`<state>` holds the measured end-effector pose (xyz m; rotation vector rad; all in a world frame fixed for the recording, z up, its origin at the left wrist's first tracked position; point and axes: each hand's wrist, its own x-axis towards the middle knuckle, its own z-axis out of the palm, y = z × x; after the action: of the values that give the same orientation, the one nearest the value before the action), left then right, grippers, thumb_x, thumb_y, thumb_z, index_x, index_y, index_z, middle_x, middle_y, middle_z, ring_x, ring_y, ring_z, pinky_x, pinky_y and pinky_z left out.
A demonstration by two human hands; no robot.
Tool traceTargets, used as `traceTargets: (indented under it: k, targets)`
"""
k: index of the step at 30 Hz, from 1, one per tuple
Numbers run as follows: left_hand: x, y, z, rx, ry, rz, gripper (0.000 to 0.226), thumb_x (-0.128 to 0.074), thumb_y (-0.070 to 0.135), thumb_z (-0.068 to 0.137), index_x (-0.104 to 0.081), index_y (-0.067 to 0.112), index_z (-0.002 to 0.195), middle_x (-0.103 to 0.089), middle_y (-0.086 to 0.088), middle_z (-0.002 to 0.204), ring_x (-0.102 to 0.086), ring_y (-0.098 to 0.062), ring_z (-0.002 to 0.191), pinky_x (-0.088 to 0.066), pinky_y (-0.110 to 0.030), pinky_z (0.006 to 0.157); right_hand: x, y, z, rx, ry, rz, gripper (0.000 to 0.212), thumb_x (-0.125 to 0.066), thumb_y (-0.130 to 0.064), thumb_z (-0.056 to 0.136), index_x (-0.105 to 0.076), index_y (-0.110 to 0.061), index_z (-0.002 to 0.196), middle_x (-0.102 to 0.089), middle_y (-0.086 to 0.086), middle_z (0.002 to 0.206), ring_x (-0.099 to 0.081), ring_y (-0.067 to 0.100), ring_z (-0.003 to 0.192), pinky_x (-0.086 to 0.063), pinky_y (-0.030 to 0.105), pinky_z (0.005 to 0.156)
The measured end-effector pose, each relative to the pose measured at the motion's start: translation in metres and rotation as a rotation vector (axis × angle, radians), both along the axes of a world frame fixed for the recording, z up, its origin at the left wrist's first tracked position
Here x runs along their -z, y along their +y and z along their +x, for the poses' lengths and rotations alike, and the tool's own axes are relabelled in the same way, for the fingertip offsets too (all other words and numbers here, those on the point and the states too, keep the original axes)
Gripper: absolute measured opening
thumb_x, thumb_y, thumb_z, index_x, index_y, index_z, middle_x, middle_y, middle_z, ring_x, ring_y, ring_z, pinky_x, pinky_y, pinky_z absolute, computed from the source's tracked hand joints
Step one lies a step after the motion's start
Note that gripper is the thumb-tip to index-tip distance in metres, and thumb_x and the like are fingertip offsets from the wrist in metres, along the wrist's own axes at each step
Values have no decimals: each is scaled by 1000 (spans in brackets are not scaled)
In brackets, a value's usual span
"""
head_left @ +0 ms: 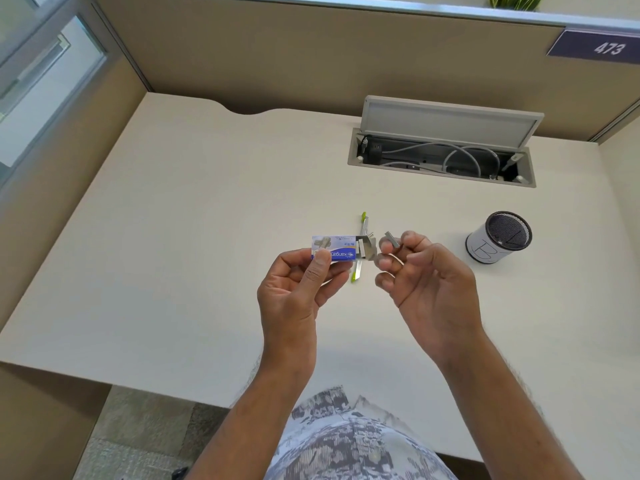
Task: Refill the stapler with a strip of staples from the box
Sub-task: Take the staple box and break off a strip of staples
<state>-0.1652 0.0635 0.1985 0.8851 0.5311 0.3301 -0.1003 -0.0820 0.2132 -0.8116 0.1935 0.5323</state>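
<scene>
My left hand (298, 289) holds a small blue and white staple box (337, 249) above the desk, its inner tray slid out to the right with grey staples showing. My right hand (419, 275) pinches a short grey strip of staples (392, 238) between thumb and forefinger, just right of the box's open end. The stapler (361, 245), green and silver and opened out flat, lies on the desk behind and below the box; the box hides its middle.
A white mesh-topped pen cup (497, 237) stands to the right on the desk (173, 271). An open cable hatch (441, 157) with grey cables sits at the back right. Beige partition walls enclose the desk at the back and left.
</scene>
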Motion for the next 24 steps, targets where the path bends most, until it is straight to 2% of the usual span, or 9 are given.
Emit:
traceTargets:
  k: [3,6,10,13,16,19,24]
  targets:
    - [0,0,-1,6,0,7,5,-75,16,84,-73,13,87,-82,-19,95,-81,-30,82,-64,-31,74,1,2,-1,-24,12,25,9,-47,-9,80,-49,-18,81,-47,2,78,-43,16,64,-31,26,56]
    - [-1,0,-1,12,-3,11,1,-75,16,85,-75,16,85,-82,-18,95,-81,-29,82,-64,-31,74,3,3,-1,-31,18,21,7,-49,-12,88,-51,-18,85,-41,1,71,-35,14,56,-24,24,48]
    - [0,0,-1,8,0,21,6,-74,16,84,-72,12,88,-82,-17,95,-81,-29,82,-64,-31,74,6,3,-1,-38,-4,29,23,-50,-11,83,-58,-12,104,-47,3,69,-35,13,51,-26,22,41]
    - [-1,-1,0,10,-8,20,1,-74,15,85,-74,15,85,-82,-18,95,-81,-30,81,-64,-31,73,8,3,-3,-60,-187,-168,21,-51,-20,96,-66,-12,108,-48,-2,71,-37,11,54,-26,21,45]
    - [-2,1,0,2,-12,19,3,-74,15,85,-76,17,83,-82,-20,97,-81,-30,82,-64,-31,74,8,7,-6,-27,-439,-469,24,-62,-20,94,-70,-14,116,-46,-9,71,-39,7,56,-33,16,50]
    - [-2,1,-1,-3,-19,24,3,-74,15,85,-73,13,87,-82,-21,98,-81,-31,82,-64,-31,74,10,7,-6,-3,-503,-558,32,-67,-20,91,-68,-16,123,-45,-8,70,-40,6,58,-37,14,55]
    - [-1,2,-2,1,-22,42,10,-74,16,85,-70,9,92,-82,-21,97,-81,-31,82,-65,-32,75,15,5,-6,39,-629,-668,24,-74,-19,89,-76,-27,111,-31,6,64,-27,15,58,-31,15,55]
